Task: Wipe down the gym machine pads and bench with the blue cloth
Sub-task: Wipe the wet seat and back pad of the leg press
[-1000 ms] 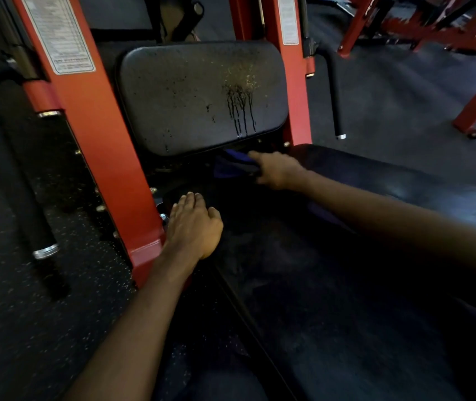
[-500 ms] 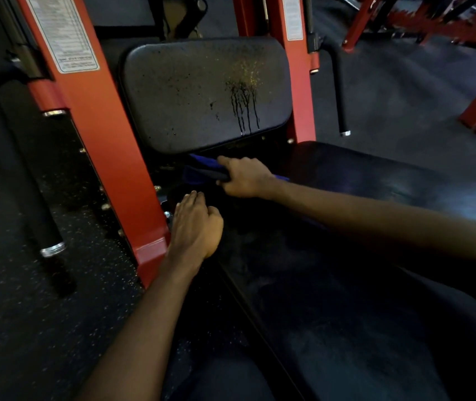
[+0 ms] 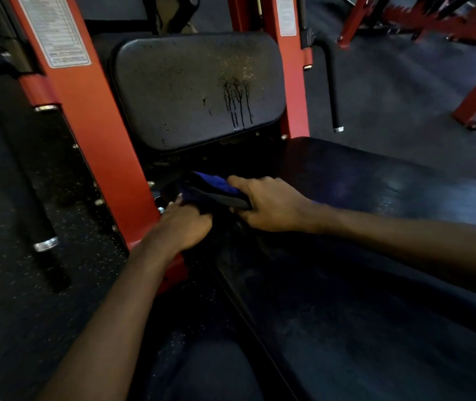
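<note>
While the right hand (image 3: 268,205) is keeping its grip on the blue cloth (image 3: 216,185), the left hand (image 3: 186,227) is now joining it. A sec ago it was lying flat and spread on the near-left corner of the bench pad (image 3: 361,256), fingers forward; now it's curled around the dark lower bunch of the cloth, just beside the red frame upright (image 3: 97,146). So both hands are closed on the fabric, w/ the cloth stretched between them at the head end of the bench pad, just below the back pad (image 3: 196,91).

The right hand is also sitting further left than before, having come across the bench end w/ the cloth. Exactly how the left fingers are gripping is hard to tell; they're buried in dark folds.

Meaning for the task: prob a regrip or refold of the cloth, not a wiping stroke. The back pad is showing speckles and dark drip streaks (image 3: 238,105) running toward its lower edge, so it looks unwiped. The bench pad has a dull sheen, but wiped or not I can't tell. Likely next target: that back pad.
</note>
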Tool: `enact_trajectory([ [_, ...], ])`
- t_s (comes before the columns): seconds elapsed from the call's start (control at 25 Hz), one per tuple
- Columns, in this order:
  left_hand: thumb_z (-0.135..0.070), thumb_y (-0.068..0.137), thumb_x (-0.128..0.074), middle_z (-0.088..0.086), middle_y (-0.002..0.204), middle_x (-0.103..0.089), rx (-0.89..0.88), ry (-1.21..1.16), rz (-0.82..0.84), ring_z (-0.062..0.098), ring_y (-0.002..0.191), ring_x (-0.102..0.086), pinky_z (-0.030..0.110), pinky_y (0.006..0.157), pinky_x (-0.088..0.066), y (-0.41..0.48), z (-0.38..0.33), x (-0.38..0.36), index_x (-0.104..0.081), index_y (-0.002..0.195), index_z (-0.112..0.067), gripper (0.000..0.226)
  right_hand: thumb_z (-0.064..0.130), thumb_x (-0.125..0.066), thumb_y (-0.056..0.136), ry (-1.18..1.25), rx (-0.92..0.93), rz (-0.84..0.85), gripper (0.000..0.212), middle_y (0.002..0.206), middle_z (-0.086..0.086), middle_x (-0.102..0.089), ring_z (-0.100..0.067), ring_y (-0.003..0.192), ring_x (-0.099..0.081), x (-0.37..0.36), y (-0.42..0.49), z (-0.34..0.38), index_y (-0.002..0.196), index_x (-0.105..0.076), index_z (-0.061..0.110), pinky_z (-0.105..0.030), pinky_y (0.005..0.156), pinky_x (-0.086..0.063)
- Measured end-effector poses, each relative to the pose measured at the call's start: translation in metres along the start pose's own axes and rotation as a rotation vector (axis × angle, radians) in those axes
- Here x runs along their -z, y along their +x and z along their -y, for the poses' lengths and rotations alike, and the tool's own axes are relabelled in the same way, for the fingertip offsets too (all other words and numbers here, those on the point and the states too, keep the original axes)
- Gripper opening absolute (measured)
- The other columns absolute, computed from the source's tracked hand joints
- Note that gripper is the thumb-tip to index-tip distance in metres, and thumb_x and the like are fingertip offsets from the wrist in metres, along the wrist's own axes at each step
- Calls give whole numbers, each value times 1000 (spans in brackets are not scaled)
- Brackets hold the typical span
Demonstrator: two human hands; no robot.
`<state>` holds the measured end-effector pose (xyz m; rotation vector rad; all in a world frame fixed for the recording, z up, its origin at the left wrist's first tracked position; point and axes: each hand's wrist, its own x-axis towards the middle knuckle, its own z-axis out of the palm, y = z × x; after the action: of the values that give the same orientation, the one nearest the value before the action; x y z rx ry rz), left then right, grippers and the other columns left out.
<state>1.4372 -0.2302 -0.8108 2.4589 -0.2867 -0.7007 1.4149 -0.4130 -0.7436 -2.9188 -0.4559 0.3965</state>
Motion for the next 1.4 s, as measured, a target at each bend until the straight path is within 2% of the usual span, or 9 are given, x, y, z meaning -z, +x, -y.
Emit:
enact_trajectory([
  [0.16,-28,101,-39,14,162,-21,-3,19,87,28,149,-21,40,122,-17,6,2,6,-27,155,-10,58,33,-60,89,-9,-4,14,28,110,-2,-68,-31,98,-66,3,-34,-10,114,-47,28,-37,77,-48],
  [0.28,-34,105,-36,6,166,-3,5,107,94,23,153,-7,35,123,-7,11,-1,11,-13,158,-14,61,32,-65,84,-49,-242,33,42,115,-14,-67,-41,102,-65,11,4,-52,122,-47,27,-37,74,-44],
  [0.48,-17,102,-38,8,161,-28,7,96,59,26,146,-30,33,117,-26,16,7,25,-38,151,-15,49,56,-55,94,-46,-209,54,40,118,-10,-68,-33,110,-64,13,19,-48,122,-51,28,-36,82,-41],
  [0.64,-18,99,-45,22,128,-60,64,54,5,35,119,-57,33,84,-42,5,6,21,-61,121,-6,29,68,-41,94,-42,29,16,39,118,2,-64,-25,106,-64,2,-28,7,113,-46,36,-37,83,-43],
  [0.76,-34,99,-42,18,147,-47,71,104,32,34,132,-47,33,99,-40,5,-1,18,-47,142,-11,49,49,-54,95,-58,6,14,36,120,-3,-61,-32,109,-62,-2,-9,-9,121,-47,24,-42,85,-46],
  [0.96,-43,106,-31,13,165,-2,13,161,59,26,153,-5,38,122,-8,12,-10,3,-10,157,-5,67,39,-58,95,-31,-208,-18,37,127,-12,-61,-37,115,-60,-11,64,-49,126,-51,20,-45,90,-47],
  [1.08,-35,106,-32,14,165,-6,-38,115,65,25,153,-6,37,121,-8,16,-8,-2,-15,156,-5,60,42,-60,93,-56,-222,-29,41,127,-10,-63,-36,116,-61,-16,75,-42,127,-54,22,-43,91,-48],
  [1.24,-37,104,-40,19,140,-50,-38,52,22,33,128,-47,35,96,-38,16,-8,-1,-53,130,-10,40,45,-60,88,-73,-14,-29,45,128,-6,-59,-33,114,-61,-25,53,-20,128,-53,23,-46,92,-50],
  [1.4,-43,104,-41,4,162,-24,27,-62,-128,23,149,-24,32,118,-19,-2,16,1,-32,154,-15,58,37,-59,89,-66,-146,27,50,131,-9,-57,-37,117,-59,-21,87,-43,136,-45,27,-47,95,-50],
])
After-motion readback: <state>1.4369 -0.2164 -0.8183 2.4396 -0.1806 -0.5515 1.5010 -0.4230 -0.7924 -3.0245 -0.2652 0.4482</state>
